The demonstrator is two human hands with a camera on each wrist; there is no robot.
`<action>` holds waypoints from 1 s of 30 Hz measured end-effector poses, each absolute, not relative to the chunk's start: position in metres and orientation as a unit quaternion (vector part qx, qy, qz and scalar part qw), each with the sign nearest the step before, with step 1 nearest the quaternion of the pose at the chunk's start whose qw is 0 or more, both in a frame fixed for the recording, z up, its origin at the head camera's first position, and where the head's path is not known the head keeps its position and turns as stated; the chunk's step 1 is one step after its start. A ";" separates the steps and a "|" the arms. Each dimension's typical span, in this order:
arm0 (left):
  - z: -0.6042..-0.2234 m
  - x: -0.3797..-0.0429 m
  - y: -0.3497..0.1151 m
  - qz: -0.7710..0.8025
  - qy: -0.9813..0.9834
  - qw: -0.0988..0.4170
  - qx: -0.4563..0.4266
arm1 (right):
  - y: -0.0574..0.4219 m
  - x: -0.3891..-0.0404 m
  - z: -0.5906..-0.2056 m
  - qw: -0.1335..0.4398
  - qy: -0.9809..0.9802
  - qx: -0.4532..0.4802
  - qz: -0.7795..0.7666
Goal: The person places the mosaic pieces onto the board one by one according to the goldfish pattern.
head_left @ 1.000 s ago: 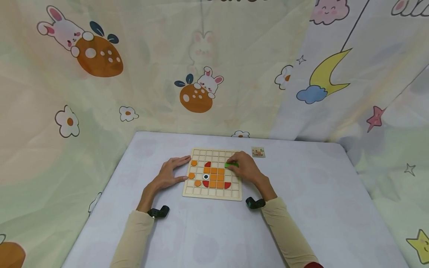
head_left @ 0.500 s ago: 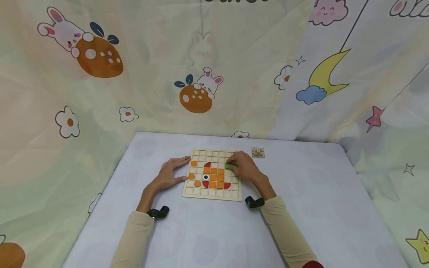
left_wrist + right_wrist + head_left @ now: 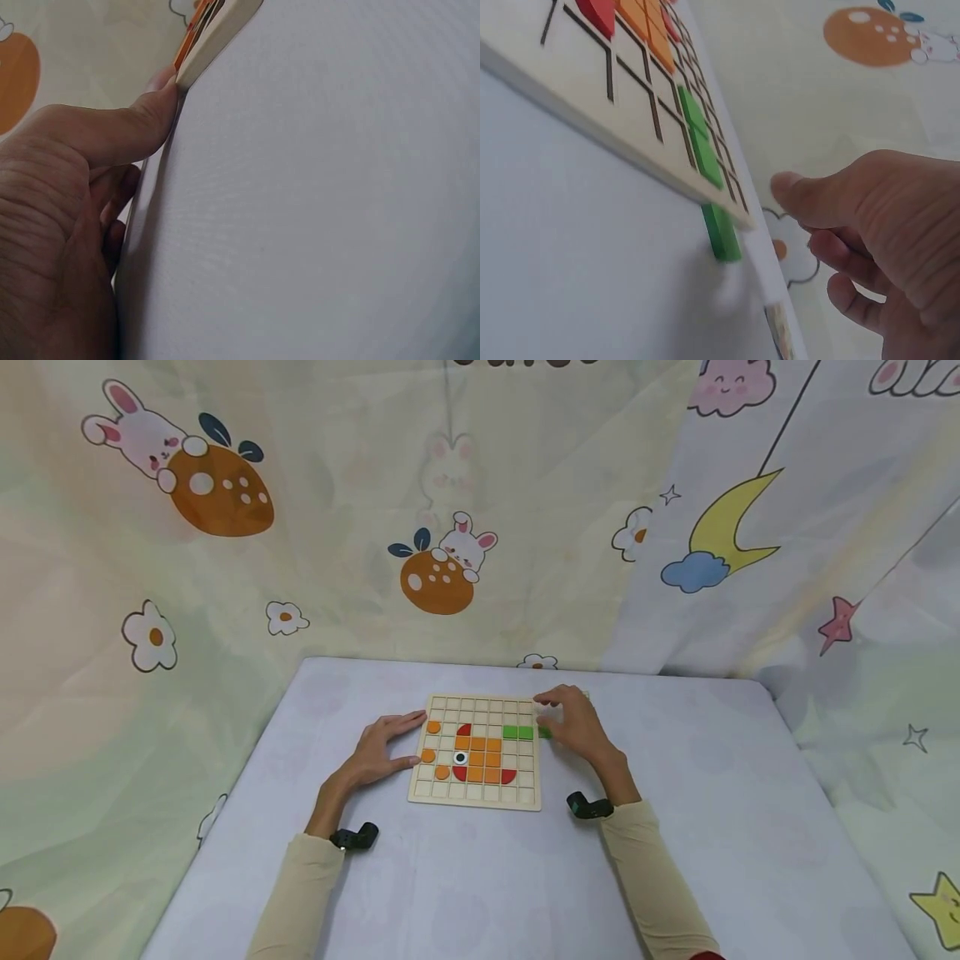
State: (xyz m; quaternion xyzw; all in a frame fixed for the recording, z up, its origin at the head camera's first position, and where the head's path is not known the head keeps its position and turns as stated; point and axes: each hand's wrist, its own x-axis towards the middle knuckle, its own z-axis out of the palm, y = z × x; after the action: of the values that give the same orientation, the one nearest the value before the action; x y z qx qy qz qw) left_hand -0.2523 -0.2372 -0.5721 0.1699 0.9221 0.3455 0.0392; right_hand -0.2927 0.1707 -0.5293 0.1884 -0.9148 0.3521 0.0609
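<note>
My left hand lies at the left edge of the wooden grid board, thumb and fingers spread apart. The thumb meets the board's rim in the left wrist view. My right hand hovers just past the board's right edge, its fingers loosely bent around nothing. Below it lies a green tile on the tabletop, against the board's side and partly hidden in the head view. Two green square tiles sit side by side in the grid. Orange squares form a block mid-board, with red quarter-round tiles around it.
An eye tile adjoins the orange block, and orange discs lie along the board's left side. A small picture card is mostly hidden behind my right hand in the head view. A white cloth covers the table.
My right hand has let go of the green tiles on the board and moved right, over the board's edge, in front of the card. My left hand has stayed put.
</note>
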 end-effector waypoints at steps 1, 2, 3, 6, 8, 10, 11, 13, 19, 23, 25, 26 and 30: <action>-0.572 -0.253 -0.237 0.346 0.922 0.040 0.168 | 0.174 -0.293 -0.529 0.060 -0.916 0.183 0.352; -0.572 -0.253 -0.238 0.346 0.922 0.040 0.168 | 0.178 -0.292 -0.529 0.057 -0.918 0.178 0.350; -0.573 -0.253 -0.238 0.346 0.922 0.040 0.167 | 0.181 -0.292 -0.529 0.053 -0.920 0.177 0.346; -0.573 -0.253 -0.238 0.348 0.921 0.039 0.169 | 0.187 -0.291 -0.531 0.030 -0.920 0.179 0.347; -0.573 -0.253 -0.238 0.349 0.921 0.040 0.170 | 0.189 -0.290 -0.534 0.009 -0.921 0.181 0.346; -0.571 -0.253 -0.237 0.350 0.920 0.040 0.171 | 0.189 -0.289 -0.536 -0.010 -0.920 0.184 0.345; -0.571 -0.253 -0.237 0.351 0.920 0.040 0.172 | 0.189 -0.289 -0.536 -0.017 -0.921 0.184 0.344; -0.570 -0.254 -0.236 0.352 0.919 0.040 0.173 | 0.189 -0.289 -0.538 -0.024 -0.922 0.185 0.340; -0.568 -0.254 -0.236 0.354 0.918 0.039 0.176 | 0.190 -0.286 -0.536 -0.021 -0.924 0.196 0.328; -0.570 -0.254 -0.236 0.351 0.919 0.040 0.175 | 0.189 -0.284 -0.531 0.001 -0.923 0.205 0.327; -0.571 -0.254 -0.237 0.347 0.920 0.038 0.176 | 0.187 -0.286 -0.531 0.012 -0.921 0.212 0.328; -0.571 -0.254 -0.237 0.347 0.921 0.038 0.175 | 0.185 -0.287 -0.531 0.017 -0.919 0.214 0.330; -0.574 -0.254 -0.237 0.348 0.920 0.034 0.179 | 0.175 -0.293 -0.537 0.028 -0.913 0.217 0.345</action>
State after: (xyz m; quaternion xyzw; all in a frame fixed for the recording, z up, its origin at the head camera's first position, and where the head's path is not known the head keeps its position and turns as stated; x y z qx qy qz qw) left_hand -0.2540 -0.2370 -0.5739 0.1787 0.9198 0.3478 0.0335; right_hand -0.2929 0.1754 -0.5368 0.2167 -0.9127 0.3452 0.0283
